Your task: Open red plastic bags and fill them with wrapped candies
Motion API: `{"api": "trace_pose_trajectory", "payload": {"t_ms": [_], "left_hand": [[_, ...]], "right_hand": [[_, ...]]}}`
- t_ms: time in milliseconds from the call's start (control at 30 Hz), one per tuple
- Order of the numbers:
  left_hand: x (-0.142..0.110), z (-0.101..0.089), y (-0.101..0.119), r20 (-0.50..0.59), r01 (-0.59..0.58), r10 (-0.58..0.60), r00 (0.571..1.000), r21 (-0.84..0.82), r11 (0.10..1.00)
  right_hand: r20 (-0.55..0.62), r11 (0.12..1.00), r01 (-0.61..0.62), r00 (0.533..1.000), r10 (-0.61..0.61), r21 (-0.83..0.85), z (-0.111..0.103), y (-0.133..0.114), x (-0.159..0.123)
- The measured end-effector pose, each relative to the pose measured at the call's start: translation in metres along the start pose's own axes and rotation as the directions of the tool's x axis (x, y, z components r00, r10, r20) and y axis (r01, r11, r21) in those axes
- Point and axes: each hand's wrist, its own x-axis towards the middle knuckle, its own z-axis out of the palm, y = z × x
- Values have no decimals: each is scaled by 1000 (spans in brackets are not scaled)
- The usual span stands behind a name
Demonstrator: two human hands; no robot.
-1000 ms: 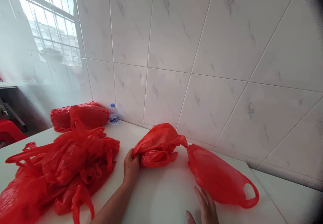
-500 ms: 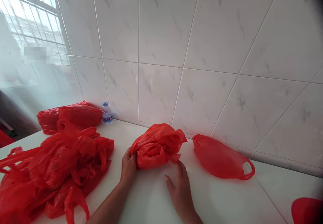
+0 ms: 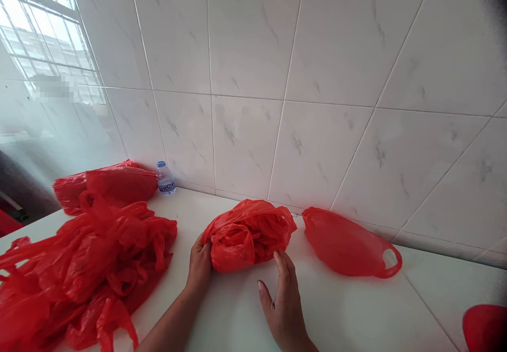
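A bunched red plastic bag (image 3: pixel 237 241) rests on the white table at the centre, its mouth gaping toward the right with more crumpled red plastic inside. My left hand (image 3: pixel 200 265) grips its left edge, thumb on the near side and the other fingers hidden by the plastic. Close to the bag's lower right edge is my right hand (image 3: pixel 283 299), thumb and fingers spread apart, fingertips at the plastic. Whether they touch it is hard to see. A flat red plastic bag (image 3: pixel 344 243) with a loop handle lies to the right, apart from both hands.
A large heap of red plastic bags (image 3: pixel 87 267) covers the left of the table (image 3: pixel 222 320). Behind it lies a wrapped red bundle (image 3: pixel 114 183), beside a small water bottle (image 3: pixel 166 178). A tiled wall (image 3: pixel 245 130) borders the back. A red object (image 3: pixel 485 328) shows at lower right.
The bag's right side has opened wider, showing the crumpled plastic inside. My right fingers have let go of the flap they were at. My left hand keeps its grip.
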Motion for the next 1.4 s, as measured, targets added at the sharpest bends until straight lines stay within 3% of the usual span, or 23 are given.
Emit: {"api": "trace_pose_trajectory", "payload": {"t_ms": [233, 400, 567, 700, 933, 1100, 1167, 1233, 1267, 1333, 1367, 1400], "left_hand": [[-1, 2, 0, 32, -4, 3, 999, 19, 1000], [5, 2, -5, 59, 0, -4, 998, 68, 998], [7, 2, -9, 73, -8, -5, 997, 180, 984], [6, 4, -9, 97, -3, -29, 995, 316, 949], [-2, 8, -5, 119, -65, 6, 993, 501, 863], [-9, 6, -6, -38, -129, 179, 983, 545, 828], [-12, 3, -4, -105, -178, 278, 955, 548, 817], [-17, 1, 0, -86, -321, 444, 892, 572, 755], [-20, 2, 2, -14, -441, 558, 830, 596, 671], [-29, 6, 4, 236, -676, 727, 645, 620, 398], [-33, 9, 4, 375, -748, 738, 561, 612, 257], [-37, 14, 3, 490, -782, 702, 517, 604, 154]], "right_hand": [[60, 981, 153, 987, -147, -117, -6, -5, 0], [223, 959, 245, 952, -211, -140, -3, -9, 1], [346, 984, 146, 932, -104, -97, -2, -9, 0], [456, 996, 26, 890, 17, -87, -2, -11, 0], [532, 994, -76, 841, 104, -75, -6, -14, 4], [522, 993, -102, 844, 120, -63, -4, -8, -1], [503, 993, -99, 857, 115, -58, -1, -5, -5], [491, 995, -80, 866, 95, -51, 2, -3, -7], [484, 997, -69, 871, 82, -46, 3, -2, -8], [466, 998, -46, 883, 55, -31, 3, -3, -7], [459, 999, -37, 887, 44, -23, 2, -3, -6], [459, 999, -33, 888, 37, -17, 1, -4, -5]]}}
